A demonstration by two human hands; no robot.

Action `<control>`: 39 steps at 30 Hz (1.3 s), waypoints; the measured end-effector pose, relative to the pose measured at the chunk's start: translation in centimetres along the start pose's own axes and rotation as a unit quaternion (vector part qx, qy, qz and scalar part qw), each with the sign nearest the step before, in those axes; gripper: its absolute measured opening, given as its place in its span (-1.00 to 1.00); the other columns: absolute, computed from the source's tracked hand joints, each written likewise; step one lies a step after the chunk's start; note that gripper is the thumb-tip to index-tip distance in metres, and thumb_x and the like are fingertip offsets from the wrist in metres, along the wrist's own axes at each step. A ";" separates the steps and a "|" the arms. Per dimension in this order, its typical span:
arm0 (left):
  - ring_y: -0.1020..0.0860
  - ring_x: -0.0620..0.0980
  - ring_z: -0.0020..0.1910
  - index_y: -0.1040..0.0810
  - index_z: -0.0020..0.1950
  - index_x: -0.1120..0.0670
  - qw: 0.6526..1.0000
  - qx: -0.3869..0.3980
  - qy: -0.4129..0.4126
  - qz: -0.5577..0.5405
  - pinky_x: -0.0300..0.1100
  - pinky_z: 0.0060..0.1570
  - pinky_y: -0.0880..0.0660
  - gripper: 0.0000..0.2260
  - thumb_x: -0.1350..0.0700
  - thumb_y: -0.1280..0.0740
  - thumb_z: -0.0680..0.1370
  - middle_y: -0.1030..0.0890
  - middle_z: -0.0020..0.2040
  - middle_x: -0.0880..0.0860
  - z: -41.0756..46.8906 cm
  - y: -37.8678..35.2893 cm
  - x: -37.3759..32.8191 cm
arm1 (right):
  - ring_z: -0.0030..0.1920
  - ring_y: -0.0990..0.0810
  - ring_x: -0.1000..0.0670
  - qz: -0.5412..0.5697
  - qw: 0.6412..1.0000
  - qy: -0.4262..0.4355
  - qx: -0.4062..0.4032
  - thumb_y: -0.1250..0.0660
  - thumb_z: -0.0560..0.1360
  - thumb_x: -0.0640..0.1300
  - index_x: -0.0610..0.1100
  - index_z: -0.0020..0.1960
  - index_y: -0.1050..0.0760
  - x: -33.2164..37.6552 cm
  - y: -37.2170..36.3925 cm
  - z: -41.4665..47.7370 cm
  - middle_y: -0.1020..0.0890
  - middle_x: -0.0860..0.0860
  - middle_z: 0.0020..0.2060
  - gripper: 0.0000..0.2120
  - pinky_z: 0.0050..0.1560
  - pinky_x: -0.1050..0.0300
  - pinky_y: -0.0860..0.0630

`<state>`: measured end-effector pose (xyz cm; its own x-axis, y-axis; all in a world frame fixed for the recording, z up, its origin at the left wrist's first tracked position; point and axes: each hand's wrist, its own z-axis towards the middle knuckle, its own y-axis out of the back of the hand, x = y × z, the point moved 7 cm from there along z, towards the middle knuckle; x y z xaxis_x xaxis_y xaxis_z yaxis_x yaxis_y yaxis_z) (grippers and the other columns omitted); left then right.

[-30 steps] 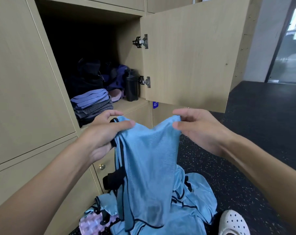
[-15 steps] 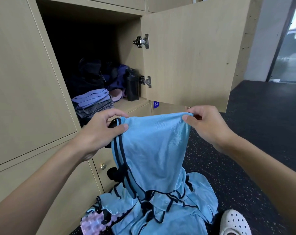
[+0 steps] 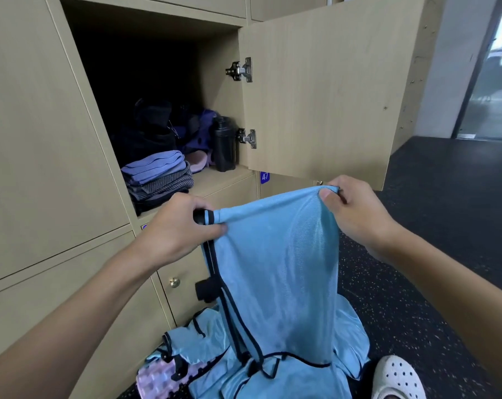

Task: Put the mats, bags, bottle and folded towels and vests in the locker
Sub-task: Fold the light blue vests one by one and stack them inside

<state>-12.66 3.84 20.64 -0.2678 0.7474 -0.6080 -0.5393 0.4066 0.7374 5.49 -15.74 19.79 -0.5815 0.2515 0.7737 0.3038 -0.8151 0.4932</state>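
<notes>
Head view: we are holding up a light blue vest (image 3: 275,269) in front of the open locker (image 3: 215,180). Our left hand (image 3: 174,234) is pinching its black-trimmed top corner between thumb and curled fingers. Our right hand (image 3: 356,214) is pinching the opposite corner, so the cloth is hanging stretched between the 2 grips and draping down below our fingers. Beyond our left fingers, folded towels (image 3: 157,174) are lying stacked at the locker's front edge, with dark bags (image 3: 157,131) behind them and a black bottle (image 3: 223,148) standing to their right. Beneath our fingers, more blue vests (image 3: 209,341) are lying heaped on the floor (image 3: 445,226) beside a knobbly pink mat (image 3: 157,375).
</notes>
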 end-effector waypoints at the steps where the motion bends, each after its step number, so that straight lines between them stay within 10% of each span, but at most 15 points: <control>1: -0.40 -0.09 -0.38 -0.67 -0.22 0.09 1.000 -0.006 -0.001 0.001 -0.18 -0.32 -0.31 -0.89 0.10 -0.51 0.46 -0.57 -0.29 0.19 0.1 0.1 0.1 | -0.35 -0.30 0.09 -0.001 1.000 0.002 0.000 -0.19 0.65 -0.12 -0.18 -0.03 -0.46 0.0 0.0 0.0 -0.40 0.03 -0.33 -0.84 -0.34 0.18 -0.24; 22: -0.42 0.05 -0.51 -0.46 -0.27 0.38 0.972 -0.071 0.136 -0.178 -0.25 -0.57 -0.35 -0.61 0.07 -0.39 0.55 -0.48 -0.40 0.16 0.1 -2.9 1.1 | -0.58 -0.44 0.10 0.079 0.986 -0.025 0.146 -0.22 0.59 -0.31 -0.10 -0.15 -0.58 3.4 -3.4 -2.4 -0.51 0.00 -0.39 -0.76 -0.52 0.25 -0.41; 32: -0.42 0.02 -0.42 -0.62 -0.11 0.23 0.941 0.076 0.080 -0.321 -0.18 -0.42 -0.33 -0.61 -0.10 -0.32 0.59 -0.53 -0.32 0.13 -1.0 -4.6 -2.5 | -0.17 -0.65 0.15 0.181 0.955 -0.024 0.232 -0.12 0.57 -0.41 -0.19 0.17 -0.62 5.3 -6.1 -3.5 -0.70 -0.10 -0.11 -0.63 -0.01 0.16 -0.55; 39: -0.52 -0.04 -0.32 -0.65 0.04 0.10 0.946 0.061 0.064 -0.311 -0.25 -0.48 -0.40 -0.81 0.33 -0.43 0.50 -0.60 -0.22 0.07 -0.9 -3.5 -2.4 | -0.07 -0.69 -0.02 0.279 0.938 -0.012 0.204 -0.08 0.51 -0.52 -0.16 0.30 -0.42 5.8 -5.6 -3.3 -0.71 -0.07 -0.13 -0.54 0.04 0.06 -0.57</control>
<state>-10.88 0.16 19.26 -0.0268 0.2767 -0.9606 -0.5297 0.8110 0.2484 -2.07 -11.42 20.24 -0.2308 -0.1402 0.9629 0.8224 -0.5570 0.1161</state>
